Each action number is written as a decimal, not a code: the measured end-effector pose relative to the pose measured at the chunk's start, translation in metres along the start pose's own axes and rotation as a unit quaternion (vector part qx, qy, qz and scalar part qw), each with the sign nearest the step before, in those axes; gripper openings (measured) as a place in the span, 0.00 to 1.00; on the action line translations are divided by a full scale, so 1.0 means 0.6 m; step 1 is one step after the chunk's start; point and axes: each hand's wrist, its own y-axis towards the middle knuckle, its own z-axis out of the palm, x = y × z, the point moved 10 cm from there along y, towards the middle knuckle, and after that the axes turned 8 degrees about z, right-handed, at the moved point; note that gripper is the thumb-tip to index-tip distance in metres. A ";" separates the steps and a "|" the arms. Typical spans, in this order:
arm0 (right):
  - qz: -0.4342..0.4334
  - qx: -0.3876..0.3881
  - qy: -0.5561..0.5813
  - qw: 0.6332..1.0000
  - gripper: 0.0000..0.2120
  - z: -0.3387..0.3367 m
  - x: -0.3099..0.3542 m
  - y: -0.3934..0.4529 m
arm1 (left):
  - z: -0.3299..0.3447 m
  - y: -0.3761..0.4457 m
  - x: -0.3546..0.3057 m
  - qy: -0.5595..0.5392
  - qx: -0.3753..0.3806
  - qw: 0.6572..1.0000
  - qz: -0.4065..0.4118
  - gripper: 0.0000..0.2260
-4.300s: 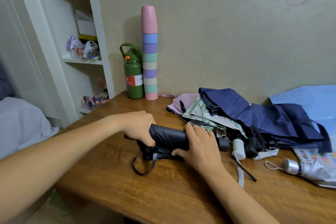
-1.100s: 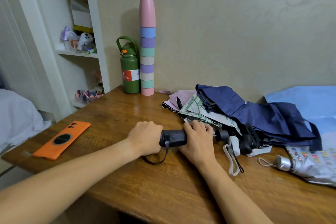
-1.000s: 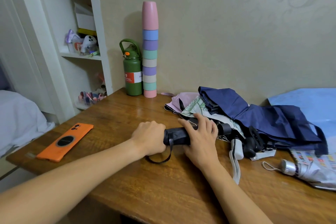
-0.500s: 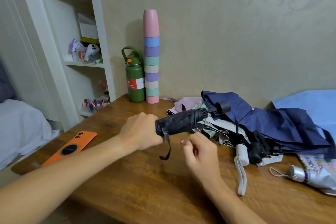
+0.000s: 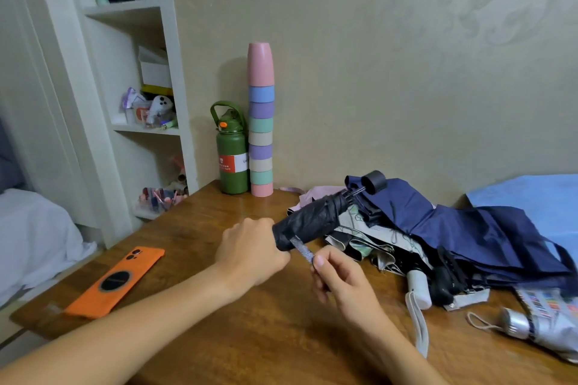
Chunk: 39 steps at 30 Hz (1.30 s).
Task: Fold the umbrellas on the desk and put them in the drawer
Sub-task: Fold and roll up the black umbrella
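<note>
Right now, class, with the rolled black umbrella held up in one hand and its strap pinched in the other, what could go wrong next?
1. The left hand grips only one end of the black umbrella; if that grip loosens, the rolled canopy may spring open.
2. The right hand pinches just the strap tip, which could slip before it is wrapped.
3. The umbrella's far end hovers over the unfolded umbrella pile and might snag fabric.

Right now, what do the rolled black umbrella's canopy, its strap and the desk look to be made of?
Black umbrella canopy: thin matte synthetic fabric, finely crinkled where rolled. Strap, pinched by the right hand: a flat woven-looking band, greyish and slightly glinting, possibly hook-and-loop. Desk: wood or wood veneer, brown grain with a soft gloss.
</note>
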 end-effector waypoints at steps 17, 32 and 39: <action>-0.015 -0.065 -0.188 0.980 0.09 -0.019 -0.035 0.011 | 0.072 -0.042 -0.004 -0.238 0.079 0.968 -0.009 0.17; -0.044 -0.104 -0.276 0.954 0.09 -0.024 -0.025 0.009 | 0.017 -0.051 -0.006 -0.019 -0.011 0.990 0.139 0.24; -0.113 -0.048 -0.361 0.924 0.15 0.015 0.005 -0.007 | -0.015 -0.029 0.027 0.193 -0.133 0.948 0.213 0.21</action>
